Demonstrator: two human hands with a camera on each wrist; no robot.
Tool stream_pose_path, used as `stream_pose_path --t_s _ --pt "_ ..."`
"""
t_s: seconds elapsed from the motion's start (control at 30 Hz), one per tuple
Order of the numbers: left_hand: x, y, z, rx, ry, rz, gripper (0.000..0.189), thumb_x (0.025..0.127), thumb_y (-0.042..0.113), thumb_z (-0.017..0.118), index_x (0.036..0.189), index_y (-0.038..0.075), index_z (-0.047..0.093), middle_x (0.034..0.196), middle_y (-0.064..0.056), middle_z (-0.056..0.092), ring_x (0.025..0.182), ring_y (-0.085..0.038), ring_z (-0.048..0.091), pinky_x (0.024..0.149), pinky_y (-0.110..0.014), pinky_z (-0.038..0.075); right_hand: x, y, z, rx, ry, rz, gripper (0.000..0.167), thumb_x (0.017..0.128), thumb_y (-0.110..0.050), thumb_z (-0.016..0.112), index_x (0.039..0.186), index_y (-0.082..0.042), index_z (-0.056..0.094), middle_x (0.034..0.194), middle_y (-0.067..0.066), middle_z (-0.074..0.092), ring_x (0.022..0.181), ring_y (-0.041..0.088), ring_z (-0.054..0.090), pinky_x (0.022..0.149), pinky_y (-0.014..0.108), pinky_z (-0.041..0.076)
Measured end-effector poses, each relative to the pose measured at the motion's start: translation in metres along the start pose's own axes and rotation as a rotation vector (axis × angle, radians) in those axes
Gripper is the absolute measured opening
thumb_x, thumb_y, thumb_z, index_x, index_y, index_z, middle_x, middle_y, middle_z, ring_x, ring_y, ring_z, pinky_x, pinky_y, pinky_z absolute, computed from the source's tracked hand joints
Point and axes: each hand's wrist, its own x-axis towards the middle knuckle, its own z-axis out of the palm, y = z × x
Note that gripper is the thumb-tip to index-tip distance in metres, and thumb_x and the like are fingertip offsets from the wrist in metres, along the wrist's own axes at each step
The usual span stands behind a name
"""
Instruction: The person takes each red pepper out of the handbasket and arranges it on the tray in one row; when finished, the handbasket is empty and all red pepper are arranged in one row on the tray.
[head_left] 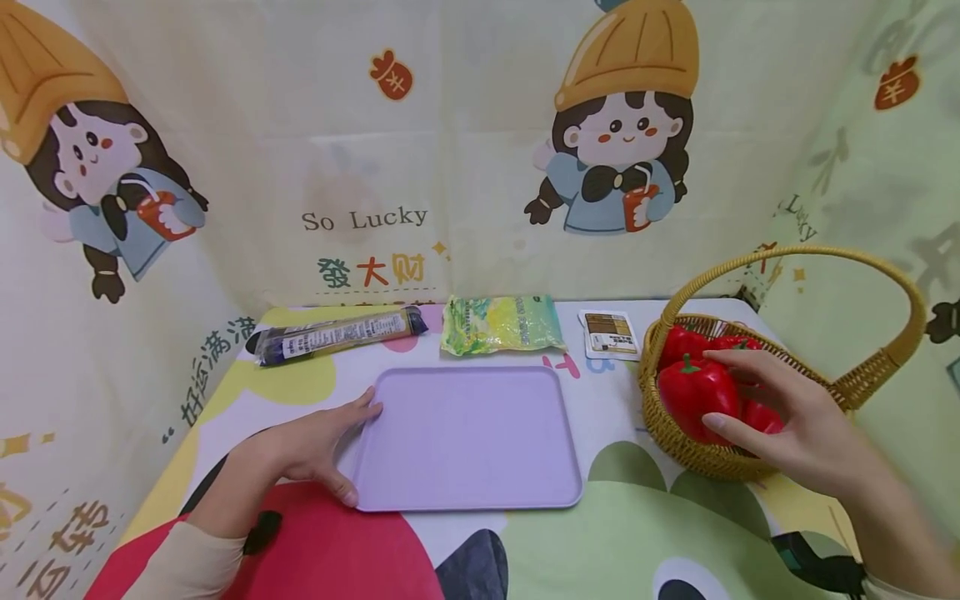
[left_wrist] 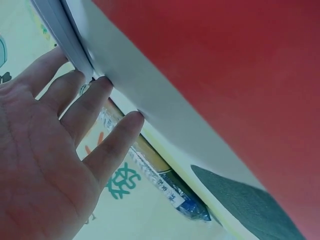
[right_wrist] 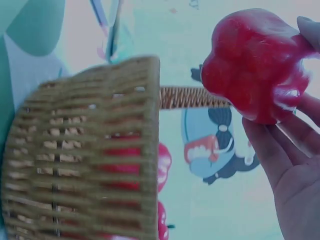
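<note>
A red bell pepper [head_left: 697, 398] with a green stem is held between the thumb and fingers of my right hand [head_left: 806, 417]. In the right wrist view, this bell pepper [right_wrist: 257, 62] is above the rim of the wicker basket [right_wrist: 80, 150]. More red peppers [head_left: 761, 415] lie inside the basket, partly hidden by the hand and the held pepper. My left hand [head_left: 311, 442] rests at the left edge of a pale purple tray [head_left: 465, 437], its thumb by the near corner and its fingertips along the side. The left fingers look fairly straight and spread.
Behind the tray lie a long plastic-wrapped packet [head_left: 341, 333], a green and yellow bag [head_left: 502, 325] and a small white and brown packet [head_left: 609, 335]. The basket's tall handle [head_left: 810, 252] arches over the right side. Printed cloth [head_left: 480, 167] encloses the table at the back and sides.
</note>
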Motion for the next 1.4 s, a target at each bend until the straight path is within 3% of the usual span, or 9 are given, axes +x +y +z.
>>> stream_pose_path --t_s 0.17,0.4,0.57,0.77,1.2,1.4 --pt "-0.001 0.001 0.000 0.002 0.009 0.007 0.131 0.057 0.052 0.098 0.161 0.006 0.032 0.170 -0.019 0.016 0.155 -0.042 0.021 0.120 -0.061 0.027 0.005 -0.006 0.009 0.034 -0.022 -0.060 0.084 0.067 0.014 0.088 0.143 -0.002 0.055 0.137 0.003 0.056 0.109 0.007 0.062 0.082 0.014 0.056" --pt "-0.001 0.001 0.001 -0.007 0.004 -0.013 0.132 0.057 0.051 0.098 0.161 0.007 0.031 0.171 -0.018 0.015 0.155 -0.042 0.020 0.121 -0.061 0.027 0.016 -0.013 0.025 0.085 -0.044 -0.081 0.086 0.067 0.012 0.090 0.144 -0.006 0.056 0.141 0.008 0.055 0.119 0.010 0.059 0.086 0.016 0.056" --pt "0.000 0.000 0.002 -0.014 -0.002 -0.022 0.132 0.057 0.051 0.099 0.162 0.009 0.031 0.171 -0.016 0.014 0.155 -0.041 0.019 0.121 -0.060 0.025 0.025 -0.018 0.038 0.137 -0.052 -0.148 0.086 0.067 0.011 0.090 0.145 -0.006 0.055 0.139 0.010 0.056 0.122 0.013 0.059 0.088 0.017 0.056" --pt "0.001 -0.001 0.002 0.005 0.001 -0.016 0.131 0.058 0.053 0.098 0.162 0.009 0.031 0.171 -0.016 0.014 0.155 -0.041 0.021 0.121 -0.060 0.027 0.037 -0.022 0.054 0.173 -0.099 -0.156 0.085 0.069 0.006 0.091 0.145 -0.010 0.054 0.140 0.002 0.055 0.124 0.011 0.058 0.090 0.020 0.056" --pt "0.000 0.001 0.001 0.029 0.023 -0.010 0.133 0.058 0.053 0.098 0.162 0.006 0.029 0.170 -0.017 0.018 0.154 -0.040 0.025 0.120 -0.059 0.029 0.063 -0.026 0.090 0.242 -0.204 -0.125 0.084 0.073 -0.010 0.094 0.145 -0.018 0.052 0.145 0.003 0.053 0.132 0.014 0.053 0.093 0.027 0.056" --pt "0.001 0.001 0.000 0.035 0.041 -0.015 0.127 0.055 0.054 0.099 0.158 0.009 0.037 0.169 -0.016 0.023 0.148 -0.037 0.034 0.118 -0.058 0.033 0.073 -0.028 0.109 0.280 -0.253 -0.155 0.081 0.074 -0.015 0.094 0.144 -0.017 0.052 0.143 0.002 0.055 0.131 0.018 0.055 0.096 0.030 0.056"
